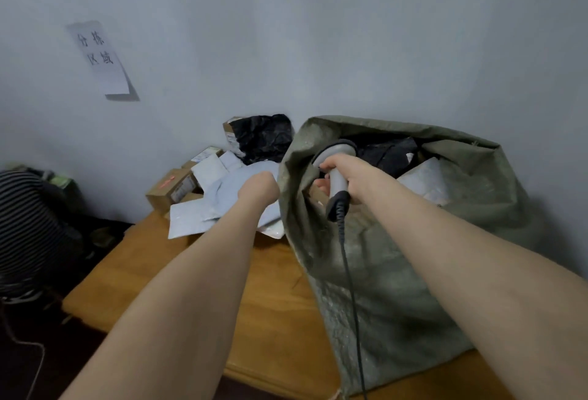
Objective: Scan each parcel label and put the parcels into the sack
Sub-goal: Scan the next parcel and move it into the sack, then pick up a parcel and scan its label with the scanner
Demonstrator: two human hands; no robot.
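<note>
At the far left a black-and-white striped fabric sits beyond the table's edge; I cannot tell what it belongs to. On the pale wall above hangs one white paper sign with four handwritten characters, probably marking this corner for sorting.

The orange-brown wooden table runs from near to far. The unscanned parcels lie heaped at its far end against the wall. I count three brown cardboard boxes, at least four overlapping pale grey plastic mailers, and one crumpled black plastic parcel at the back.

The left hand reaches over the mailers with its back to the camera. Its fingers are hidden beyond the knuckles, so I cannot tell whether they grasp a mailer or only touch it. It is likely going for the next parcel to scan.

Just right of it, the right hand has its fingers wrapped round the handle of one grey handheld barcode scanner. The scanner's head is turned toward the pile, ready for a label. Its black cable hangs toward the near edge.

Farther right stands one olive-green woven sack, its mouth open beside the pile so parcels travel only a short way. At least two show inside: a black bag and a white mailer.
</note>
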